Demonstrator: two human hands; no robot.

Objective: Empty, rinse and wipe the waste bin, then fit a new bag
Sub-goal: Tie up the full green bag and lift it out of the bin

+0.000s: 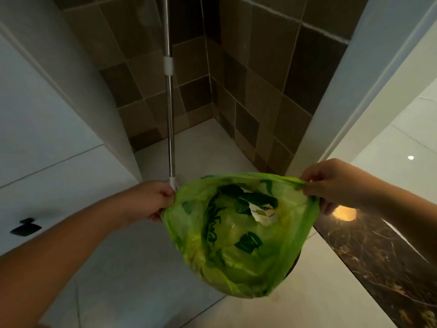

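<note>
The green bag is held up over the pale floor tiles, its mouth stretched wide between both hands — paper scraps and other waste can be seen inside. A dark curved edge peeks out just under the bag's lower right side; whether that is the bin cannot be told, and the bin itself is otherwise not made out.

The emptying step appears to be in hand. To do it well, the rim should be gathered evenly from both sides and kept level, so nothing is tipped out, and the thin film should be drawn gently rather than yanked — it looks likely to tear.

The left hand is closed on the rim at the bag's left edge, fingers curled under, forearm reaching in from the lower left. The right hand is pinched on the opposite edge, knuckles up, arm coming in from the right. A metal pole stands behind, against the brown tiled wall.
</note>
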